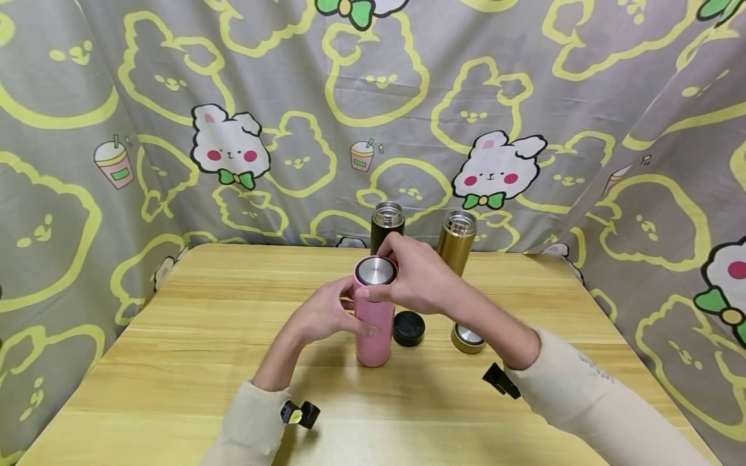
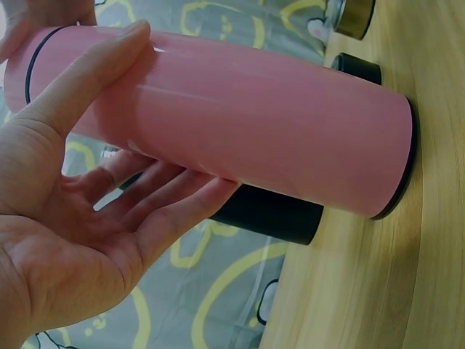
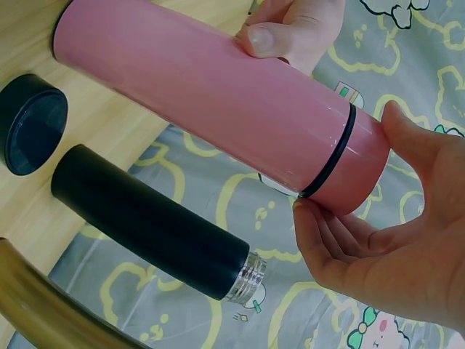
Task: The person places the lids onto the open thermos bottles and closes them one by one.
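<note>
Pink bottle [image 1: 380, 314]: one; uncapped bottles [image 1: 456, 248]: two; loose lids [image 1: 409, 329]: two.

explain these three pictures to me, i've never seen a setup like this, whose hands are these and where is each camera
There's no machine here, just one person's two bare hands. The wide picture comes from a camera on the head, looking forward and down; the other two come from cameras on the left and right wrists. On the wooden table stand an open black flask and an open gold flask, with a black cap and a gold cap lying nearer the person. The left hand holds the pink flask by its body, and the right hand holds its pink lid.
</note>
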A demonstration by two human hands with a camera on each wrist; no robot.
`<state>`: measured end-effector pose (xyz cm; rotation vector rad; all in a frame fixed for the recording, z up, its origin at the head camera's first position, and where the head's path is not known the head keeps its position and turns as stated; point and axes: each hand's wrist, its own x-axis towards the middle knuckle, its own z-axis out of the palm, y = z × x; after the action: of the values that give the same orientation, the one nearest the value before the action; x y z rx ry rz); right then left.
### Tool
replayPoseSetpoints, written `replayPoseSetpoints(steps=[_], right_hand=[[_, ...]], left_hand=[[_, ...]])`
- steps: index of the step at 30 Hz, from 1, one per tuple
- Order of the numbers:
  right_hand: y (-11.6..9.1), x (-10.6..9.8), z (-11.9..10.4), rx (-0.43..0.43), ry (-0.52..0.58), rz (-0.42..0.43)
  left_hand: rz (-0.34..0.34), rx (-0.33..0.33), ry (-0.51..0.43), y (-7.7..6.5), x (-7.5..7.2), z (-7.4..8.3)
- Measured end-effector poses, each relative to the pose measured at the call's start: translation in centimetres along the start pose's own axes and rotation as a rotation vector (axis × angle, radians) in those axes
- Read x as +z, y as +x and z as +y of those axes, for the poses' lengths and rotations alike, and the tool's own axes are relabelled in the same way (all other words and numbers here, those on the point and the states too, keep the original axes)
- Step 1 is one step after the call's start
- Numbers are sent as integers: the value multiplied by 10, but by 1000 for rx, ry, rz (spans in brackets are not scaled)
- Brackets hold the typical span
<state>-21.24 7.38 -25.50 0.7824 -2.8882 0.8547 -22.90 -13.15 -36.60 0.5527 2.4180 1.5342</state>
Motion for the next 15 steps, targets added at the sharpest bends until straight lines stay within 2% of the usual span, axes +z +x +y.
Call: replayPoseSetpoints(steps=[9, 15], right_hand=[[-1, 1, 1, 19, 11, 19], [0, 1, 0, 22, -5, -8]], left_hand=[[0, -1, -4, 1, 0, -1], [-4, -3, -1, 1, 0, -2]])
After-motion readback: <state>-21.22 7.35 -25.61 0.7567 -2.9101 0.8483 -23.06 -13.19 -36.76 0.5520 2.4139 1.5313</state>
